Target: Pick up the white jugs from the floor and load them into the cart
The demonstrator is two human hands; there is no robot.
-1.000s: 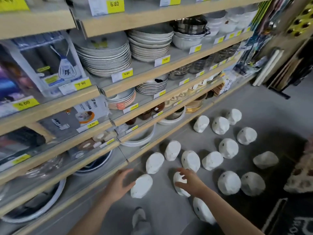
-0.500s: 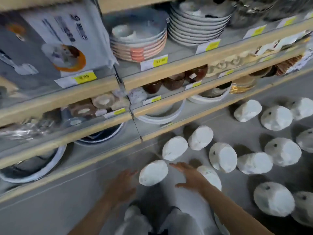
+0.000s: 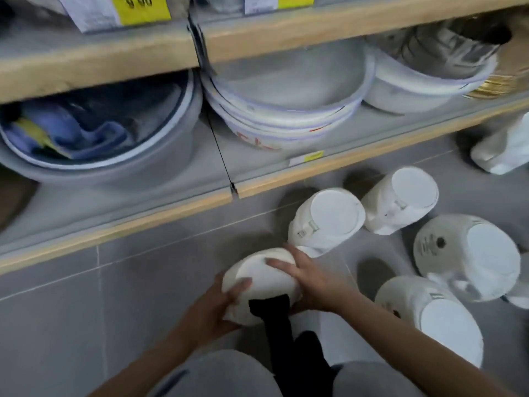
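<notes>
A white jug [image 3: 262, 277] lies on its side on the grey floor tiles just in front of my knees. My left hand [image 3: 213, 306] grips its left side, thumb over the top. My right hand [image 3: 307, 277] holds its right side with fingers spread across the base. Several more white jugs lie on the floor to the right: one [image 3: 326, 220] just behind the held jug, another [image 3: 400, 206] beside it, a large one [image 3: 469, 255] further right and one [image 3: 438, 319] near my right forearm. No cart is in view.
A low wooden-edged shelf [image 3: 114, 224] runs across the view, carrying a grey basin with blue cloth [image 3: 94, 133] and stacked white basins [image 3: 283, 110]. Another jug [image 3: 506, 150] sits at the right edge. My grey-trousered knees [image 3: 223, 373] fill the bottom.
I have crouched much closer to the floor. Both hands, which were reaching towards the jugs, have closed in on the nearest jug from either side.
</notes>
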